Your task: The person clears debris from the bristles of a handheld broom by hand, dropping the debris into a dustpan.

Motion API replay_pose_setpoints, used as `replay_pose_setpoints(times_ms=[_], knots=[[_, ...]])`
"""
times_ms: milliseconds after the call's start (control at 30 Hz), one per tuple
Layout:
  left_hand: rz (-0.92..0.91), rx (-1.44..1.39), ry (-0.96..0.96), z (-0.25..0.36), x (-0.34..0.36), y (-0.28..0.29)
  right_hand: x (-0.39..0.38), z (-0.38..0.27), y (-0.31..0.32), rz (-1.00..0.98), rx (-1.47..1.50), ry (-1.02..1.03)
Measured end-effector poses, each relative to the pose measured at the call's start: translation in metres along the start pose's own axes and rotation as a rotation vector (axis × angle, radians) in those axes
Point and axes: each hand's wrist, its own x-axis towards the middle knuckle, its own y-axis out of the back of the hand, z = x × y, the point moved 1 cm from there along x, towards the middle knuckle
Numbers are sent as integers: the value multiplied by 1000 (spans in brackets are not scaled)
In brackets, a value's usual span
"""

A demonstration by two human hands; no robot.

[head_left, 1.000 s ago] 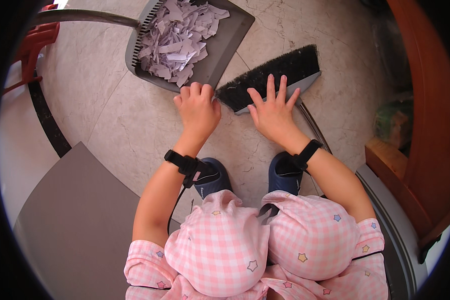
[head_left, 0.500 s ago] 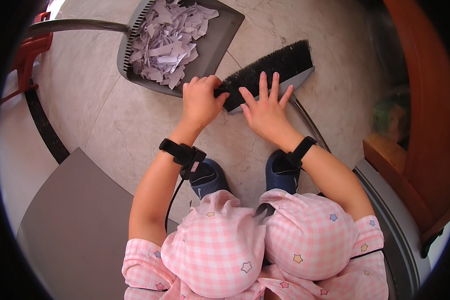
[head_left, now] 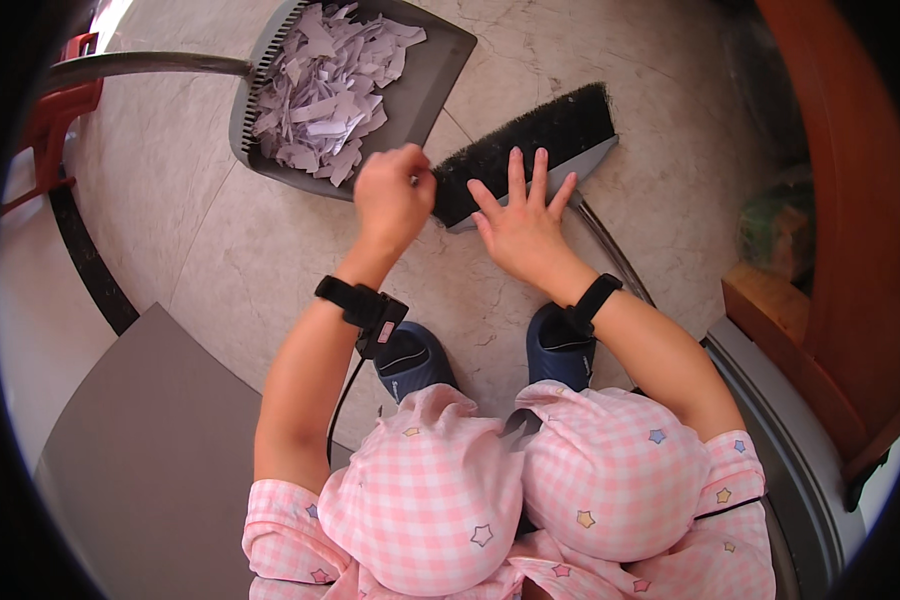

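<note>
Far left on the tiled floor (head_left: 270,250), grey dustpan (head_left: 435,80) w/ a heap of pale paper scraps (head_left: 330,95) in it, handle (head_left: 150,64) running off left. Just right of it, black-bristled broom (head_left: 572,115) on its side, bristles facing far side, pole (head_left: 615,245) slanting near-right. R hand (head_left: 528,235) lies palm-down on broom head, fingers spread, not grasping. L hand (head_left: 395,200) is btwn pan's near edge & broom's left tip, a bit blurred; fingers curled in, thumb against them, can't tell if anything's pinched there. Both wrists w/ black straps (head_left: 595,302). Navy slippers (head_left: 415,365) nearer, approx. mid; wooden furniture (head_left: 840,200) far right.
</note>
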Motion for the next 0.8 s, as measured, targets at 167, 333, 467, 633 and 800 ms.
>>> replay_pose_setpoints(times_ms=[167, 333, 467, 633, 800], knots=[[330, -138, 149, -23, 34, 38, -5, 14, 2, -9, 9, 12], [304, 507, -35, -26, 40, 66, -12, 20, 0, 15, -3, 0], [241, 376, -137, -15, 17, 56, -8, 6, -4, 10, 18, 3], [44, 271, -185, 8, -1, 22, -6, -9, -4, 12, 36, 1], [380, 449, -21, -5, 6, 27, -8, -6, -7, 18, 47, 9]])
